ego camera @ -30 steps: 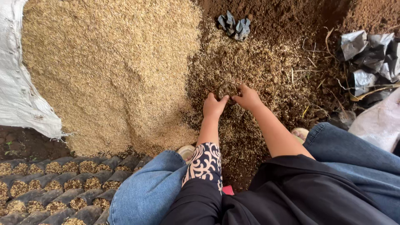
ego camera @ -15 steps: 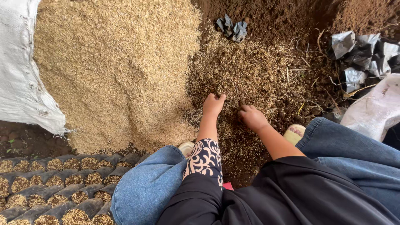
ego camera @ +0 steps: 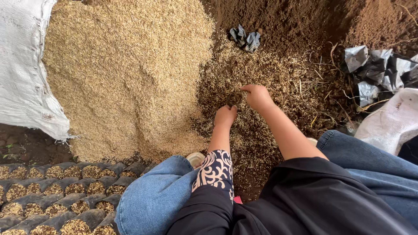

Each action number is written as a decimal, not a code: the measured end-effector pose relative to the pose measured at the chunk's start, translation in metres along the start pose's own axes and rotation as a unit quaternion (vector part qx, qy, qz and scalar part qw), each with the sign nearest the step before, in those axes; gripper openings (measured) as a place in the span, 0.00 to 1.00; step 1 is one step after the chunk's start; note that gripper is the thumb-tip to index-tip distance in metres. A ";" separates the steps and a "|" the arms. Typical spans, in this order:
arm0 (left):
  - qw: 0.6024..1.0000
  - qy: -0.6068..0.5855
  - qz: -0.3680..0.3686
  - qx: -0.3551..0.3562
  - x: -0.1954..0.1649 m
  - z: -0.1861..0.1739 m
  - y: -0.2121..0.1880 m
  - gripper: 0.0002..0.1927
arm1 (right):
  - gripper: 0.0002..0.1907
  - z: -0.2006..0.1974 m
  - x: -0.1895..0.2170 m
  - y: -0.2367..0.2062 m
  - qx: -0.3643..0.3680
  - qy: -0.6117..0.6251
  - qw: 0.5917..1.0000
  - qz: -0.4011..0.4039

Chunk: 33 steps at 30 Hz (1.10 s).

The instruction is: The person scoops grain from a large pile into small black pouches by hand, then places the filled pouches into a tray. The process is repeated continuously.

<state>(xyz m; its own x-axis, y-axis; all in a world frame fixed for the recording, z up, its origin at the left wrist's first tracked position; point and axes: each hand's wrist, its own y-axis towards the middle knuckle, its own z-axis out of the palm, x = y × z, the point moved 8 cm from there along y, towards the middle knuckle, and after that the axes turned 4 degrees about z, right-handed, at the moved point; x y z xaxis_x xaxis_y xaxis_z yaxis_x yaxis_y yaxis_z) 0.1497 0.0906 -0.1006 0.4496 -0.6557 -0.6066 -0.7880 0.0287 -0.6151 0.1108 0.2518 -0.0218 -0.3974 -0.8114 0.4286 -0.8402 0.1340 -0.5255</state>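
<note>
The person's left hand (ego camera: 225, 116) rests on a darker patch of husk mixed with brown soil (ego camera: 261, 74), its fingers curled under into a loose fist, and whether it has closed on any of the mix cannot be told from above. The right hand (ego camera: 257, 96) lies just beyond and to the right of it, close but apart, fingers bent and tips pressed into the same mixed patch, half closed, with nothing plainly gripped. This mixed patch spreads straight ahead of the knees, between the big heap of pale golden rice husk (ego camera: 126, 74) on the left and the bare dark earth on the right. A white woven sack (ego camera: 24, 82) borders the heap's left side. Rows of small black seedling bags filled with husk (ego camera: 56, 193) stand at lower left, beside the blue denim knee (ego camera: 152, 198). Crumpled black and grey plastic sheets (ego camera: 376, 69) lie at the right, and a small crumpled grey scrap (ego camera: 245, 39) sits above the hands
</note>
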 end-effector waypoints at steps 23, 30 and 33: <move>0.995 -0.081 0.057 -0.002 0.014 0.006 0.016 0.14 | 0.17 0.047 -0.037 -0.039 -0.148 -0.087 0.968 -0.184; 0.993 -0.082 0.074 -0.047 0.010 -0.001 0.013 0.12 | 0.37 0.106 -0.022 -0.081 -0.264 -0.293 0.833 -0.388; 0.990 -0.079 0.101 -0.059 0.006 -0.006 0.007 0.15 | 0.25 0.127 -0.051 -0.056 -0.048 -0.291 0.908 -0.299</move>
<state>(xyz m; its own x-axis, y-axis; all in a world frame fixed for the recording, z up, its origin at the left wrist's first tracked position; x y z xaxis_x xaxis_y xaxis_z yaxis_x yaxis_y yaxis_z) 0.1439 0.0830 -0.1057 0.3303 -0.5194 -0.7882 -0.9081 0.0528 -0.4153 0.2246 0.2137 -0.1078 0.3779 -0.9149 0.1416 -0.8808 -0.4024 -0.2493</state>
